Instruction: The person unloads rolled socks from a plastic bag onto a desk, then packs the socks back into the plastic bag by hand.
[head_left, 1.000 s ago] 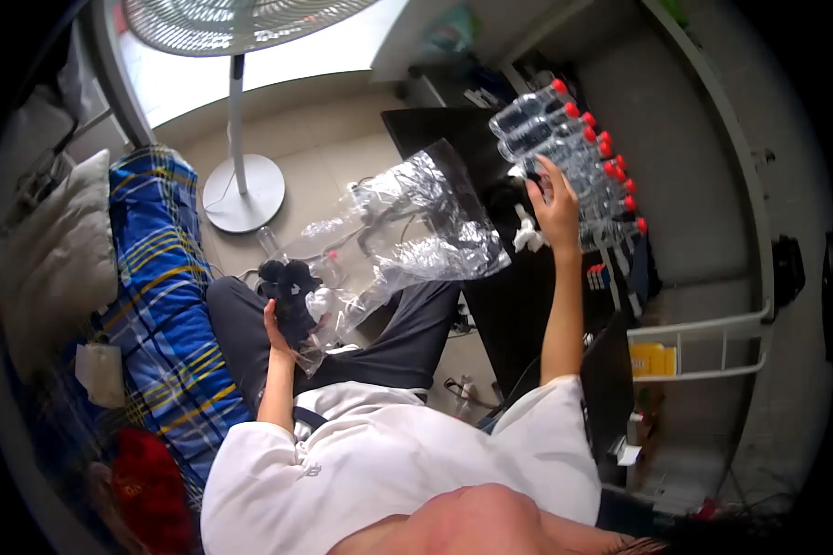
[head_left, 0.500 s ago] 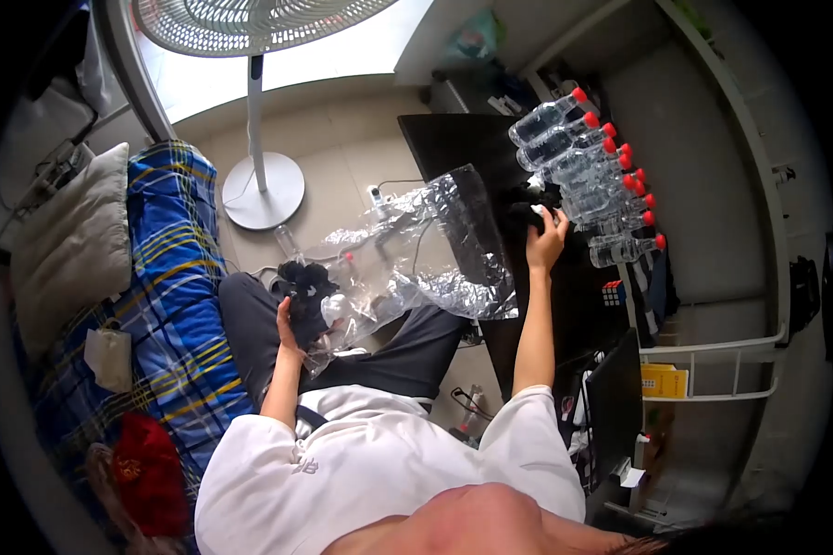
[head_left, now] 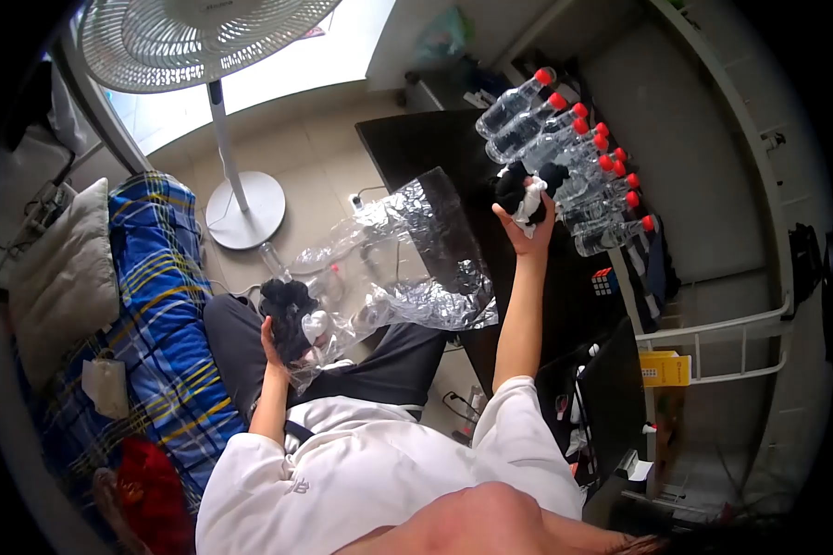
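Observation:
My left hand (head_left: 276,354) is wrapped round a black bundle (head_left: 288,310) with a white part, held above my lap. A large clear plastic bag (head_left: 426,242) spreads from that hand towards the dark table. Over the table my right hand (head_left: 530,231) grips a black and white bundle (head_left: 518,192), raised near the bottles. Clear bottles (head_left: 525,132) with red caps lie side by side in a row on the table, just beyond my right hand.
A white fan (head_left: 246,211) stands on the tiled floor. At the left is a bed with a blue checked cover (head_left: 162,296). The dark table (head_left: 407,139) carries a puzzle cube (head_left: 603,282); a yellow packet (head_left: 665,368) sits by a white rack (head_left: 731,375).
My right hand has closed round the black and white bundle and lifted it from the table. My left hand keeps its hold on the other bundle. The view has shifted a little.

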The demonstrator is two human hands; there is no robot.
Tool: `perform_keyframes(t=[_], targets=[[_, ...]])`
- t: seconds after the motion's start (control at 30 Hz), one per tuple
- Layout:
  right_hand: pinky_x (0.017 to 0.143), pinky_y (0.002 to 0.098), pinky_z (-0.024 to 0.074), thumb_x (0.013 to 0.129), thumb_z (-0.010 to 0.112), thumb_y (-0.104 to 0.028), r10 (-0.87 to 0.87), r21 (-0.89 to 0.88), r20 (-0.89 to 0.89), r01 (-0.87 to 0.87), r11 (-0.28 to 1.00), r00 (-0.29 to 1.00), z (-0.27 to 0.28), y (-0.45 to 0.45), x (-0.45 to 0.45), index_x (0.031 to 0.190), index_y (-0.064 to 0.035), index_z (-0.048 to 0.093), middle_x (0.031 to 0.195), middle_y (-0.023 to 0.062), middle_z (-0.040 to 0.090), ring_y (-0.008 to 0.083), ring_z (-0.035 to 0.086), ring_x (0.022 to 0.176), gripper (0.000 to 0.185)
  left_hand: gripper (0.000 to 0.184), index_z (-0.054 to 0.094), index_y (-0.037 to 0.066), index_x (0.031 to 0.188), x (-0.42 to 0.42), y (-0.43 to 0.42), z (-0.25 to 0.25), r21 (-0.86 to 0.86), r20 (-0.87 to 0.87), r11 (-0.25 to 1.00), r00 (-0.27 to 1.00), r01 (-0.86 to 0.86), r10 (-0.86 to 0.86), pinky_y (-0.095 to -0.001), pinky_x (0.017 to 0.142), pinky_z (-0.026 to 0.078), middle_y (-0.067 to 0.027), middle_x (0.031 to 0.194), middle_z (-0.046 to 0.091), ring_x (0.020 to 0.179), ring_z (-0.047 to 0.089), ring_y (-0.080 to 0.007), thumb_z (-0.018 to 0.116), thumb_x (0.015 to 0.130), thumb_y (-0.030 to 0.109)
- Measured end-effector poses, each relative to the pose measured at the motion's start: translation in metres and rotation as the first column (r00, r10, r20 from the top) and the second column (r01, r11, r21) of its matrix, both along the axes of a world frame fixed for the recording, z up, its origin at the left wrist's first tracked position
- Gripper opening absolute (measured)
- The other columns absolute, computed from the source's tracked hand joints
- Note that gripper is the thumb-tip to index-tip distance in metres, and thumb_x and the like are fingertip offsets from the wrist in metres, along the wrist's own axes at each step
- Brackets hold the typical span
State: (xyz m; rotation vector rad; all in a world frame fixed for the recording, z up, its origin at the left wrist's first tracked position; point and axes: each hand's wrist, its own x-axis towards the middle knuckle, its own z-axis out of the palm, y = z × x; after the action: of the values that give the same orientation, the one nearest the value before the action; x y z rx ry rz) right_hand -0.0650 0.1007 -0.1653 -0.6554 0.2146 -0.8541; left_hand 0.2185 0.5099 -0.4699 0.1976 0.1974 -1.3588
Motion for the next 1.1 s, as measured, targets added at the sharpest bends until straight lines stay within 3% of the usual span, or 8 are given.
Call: perform_keyframes(t=[0.1, 0.17, 0.3, 0.43, 0.6, 0.67, 0.97, 1.1], targets=[[0.083, 0.0394, 0.0588, 0.098, 0.059, -0.036, 0.014, -0.187, -0.399, -0.096, 0.978, 0.917, 0.011, 0.008, -0.007, 0.123, -0.0049, 0.066, 0.115, 0.0059, 0.070, 0.0174, 0.068, 0.104, 0.040, 0.082, 0.041, 0.012, 0.158, -0.001, 0.004, 0.012, -0.015, 0.011, 1.000, 1.000, 0.001, -0.001, -0.0598, 0.120, 0.028, -0.0120, 0.158, 0.046, 0.144, 0.044, -0.0334, 0.054, 0.091, 0.059], [0.088, 0.0329, 0.0531, 0.099, 0.059, -0.029, -0.096, -0.526, -0.609, -0.311, 0.791, 0.787, 0.027, 0.020, 0.005, 0.119, -0.0020, 0.068, 0.114, 0.0042, 0.069, 0.0143, 0.067, 0.099, 0.035, 0.081, 0.041, 0.012, 0.157, -0.004, 0.004, 0.027, -0.084, 0.031, 0.996, 0.999, 0.021, -0.018, -0.0610, 0.121, 0.026, -0.0116, 0.159, 0.046, 0.145, 0.044, -0.0327, 0.053, 0.092, 0.059], [0.101, 0.0299, 0.0451, 0.102, 0.059, -0.016, 0.009, -0.421, -0.850, -0.690, 0.588, 0.526, 0.051, 0.048, 0.037, 0.125, 0.0029, 0.066, 0.117, 0.0068, 0.069, 0.0159, 0.062, 0.111, 0.030, 0.080, 0.044, 0.017, 0.156, 0.001, 0.009, 0.010, -0.043, 0.051, 0.998, 0.998, 0.043, -0.040, -0.0652, 0.120, 0.024, -0.0073, 0.158, 0.048, 0.145, 0.043, -0.0333, 0.053, 0.091, 0.062], [0.099, 0.0288, 0.0466, 0.104, 0.060, -0.017, -0.144, -0.432, -0.886, -0.675, 0.598, 0.440, 0.045, 0.047, 0.037, 0.125, 0.0022, 0.066, 0.116, 0.0052, 0.070, 0.0135, 0.062, 0.109, 0.030, 0.079, 0.046, 0.016, 0.155, -0.004, 0.009, 0.000, 0.069, 0.537, 0.998, 0.843, -0.013, -0.026, -0.0647, 0.119, 0.026, -0.0082, 0.156, 0.050, 0.144, 0.045, -0.0332, 0.053, 0.091, 0.063], [0.083, 0.0269, 0.0489, 0.102, 0.063, -0.019, -0.123, -0.390, -0.898, -0.637, 0.664, 0.422, 0.047, 0.046, 0.028, 0.118, -0.0009, 0.067, 0.099, 0.0018, 0.068, 0.0094, 0.061, 0.092, 0.025, 0.079, 0.048, 0.011, 0.153, 0.001, 0.005, 0.023, 0.004, 0.027, 0.999, 0.998, 0.050, -0.050, -0.0632, 0.117, 0.032, -0.0128, 0.154, 0.052, 0.139, 0.051, -0.0319, 0.054, 0.092, 0.061], [0.065, 0.0258, 0.0452, 0.101, 0.064, -0.021, -0.266, -0.440, -0.898, -0.673, 0.594, 0.351, 0.052, 0.052, 0.030, 0.111, -0.0024, 0.067, 0.087, -0.0005, 0.063, 0.0072, 0.056, 0.075, 0.022, 0.078, 0.050, 0.012, 0.152, 0.001, 0.002, 0.031, 0.004, 0.043, 0.999, 0.998, 0.053, -0.053, -0.0630, 0.116, 0.032, -0.0126, 0.153, 0.053, 0.138, 0.052, -0.0320, 0.055, 0.091, 0.060], [0.064, 0.0285, 0.0569, 0.107, 0.057, -0.032, -0.081, -0.280, -0.946, -0.666, 0.691, 0.313, 0.069, 0.070, 0.042, 0.139, -0.0072, 0.060, 0.106, 0.0050, 0.071, 0.0127, 0.069, 0.091, 0.041, 0.077, 0.048, 0.014, 0.153, -0.008, 0.005, 0.019, -0.002, 0.024, 1.000, 1.000, -0.007, 0.007, -0.0603, 0.118, 0.030, -0.0080, 0.152, 0.055, 0.140, 0.049, -0.0306, 0.055, 0.091, 0.059], [0.063, 0.0264, 0.0558, 0.106, 0.059, -0.032, -0.088, -0.282, -0.936, -0.577, 0.766, 0.341, 0.074, 0.065, 0.037, 0.137, -0.0094, 0.062, 0.103, 0.0037, 0.071, 0.0117, 0.070, 0.081, 0.039, 0.077, 0.046, 0.016, 0.154, -0.004, 0.005, 0.016, 0.048, 0.052, 0.999, 0.999, 0.009, -0.012, -0.0612, 0.118, 0.029, -0.0060, 0.154, 0.053, 0.144, 0.045, -0.0279, 0.054, 0.092, 0.061]])
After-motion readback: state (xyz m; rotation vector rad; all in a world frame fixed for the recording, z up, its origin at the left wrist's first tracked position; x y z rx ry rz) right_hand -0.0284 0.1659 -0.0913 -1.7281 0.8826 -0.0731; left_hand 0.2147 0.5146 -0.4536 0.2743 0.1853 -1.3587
